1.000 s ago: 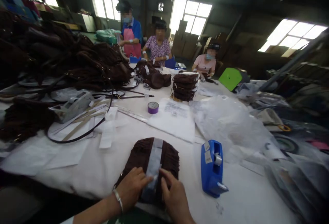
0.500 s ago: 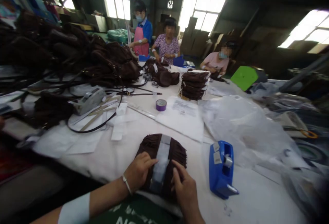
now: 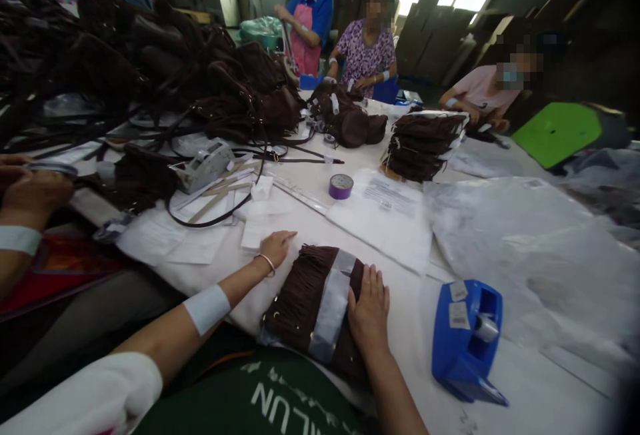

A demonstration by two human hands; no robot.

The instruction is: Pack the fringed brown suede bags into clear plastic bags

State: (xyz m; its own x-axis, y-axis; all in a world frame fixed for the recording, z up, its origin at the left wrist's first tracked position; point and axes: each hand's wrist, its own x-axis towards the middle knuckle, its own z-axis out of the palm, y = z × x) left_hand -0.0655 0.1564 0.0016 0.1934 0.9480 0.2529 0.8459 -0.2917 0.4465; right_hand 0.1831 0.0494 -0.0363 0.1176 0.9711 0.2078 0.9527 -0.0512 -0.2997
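Note:
A dark brown fringed bag (image 3: 300,298) lies on the white-covered table at the near edge, with a pale translucent band (image 3: 333,302) around its middle. My right hand (image 3: 369,302) rests flat on the bag's right part, fingers together and stretched out. Beyond the bag's upper left corner is my left hand (image 3: 277,248), apart from the bag, its index finger extended over the table. What the other fingers of my left hand do is hard to make out. A blue tape dispenser (image 3: 463,342) stands to the right.
Purple tape (image 3: 341,186), a paper sheet (image 3: 385,215) and clear plastic (image 3: 520,255) lie beyond. Brown bags (image 3: 200,82) are heaped at left; a stack (image 3: 423,145) stands further back. Three people work across the table; another person's hands (image 3: 37,188) show at left.
My left hand has left the bag and reached forward-left. My right hand has flattened onto the bag's right side. The bag sits at a new angle, and the view has tilted down.

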